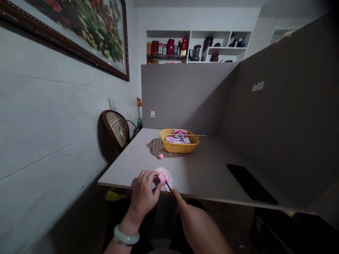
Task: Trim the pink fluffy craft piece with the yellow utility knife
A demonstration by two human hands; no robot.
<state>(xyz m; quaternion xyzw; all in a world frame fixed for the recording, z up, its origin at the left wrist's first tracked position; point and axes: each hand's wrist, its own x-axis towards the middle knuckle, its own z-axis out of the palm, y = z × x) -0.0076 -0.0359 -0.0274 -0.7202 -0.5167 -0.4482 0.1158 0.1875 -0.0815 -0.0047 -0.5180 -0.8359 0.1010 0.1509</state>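
Note:
Close to the table's front edge, my left hand (147,190) pinches a pink lump (163,176) between thumb and fingers. The lump looks soft, like clay or dough, though its exact kind cannot be made out. From the right, my right hand (192,218) grips a thin dark tool (170,188), its far end touching the lump. Whether that tool is a blade or a stick is unclear. Whitish-pink scraps or powder (169,173) lie under and around the lump. A small pink ball (160,156) rests farther back, apart from both hands.
Behind the ball stands a yellow plastic basket (182,148) holding pink-and-white packets (180,134), with a thin stick (196,135) across its top. A flat black object (250,183) lies at the right of the table (124,165). Grey panels (185,95) rise behind and to the right.

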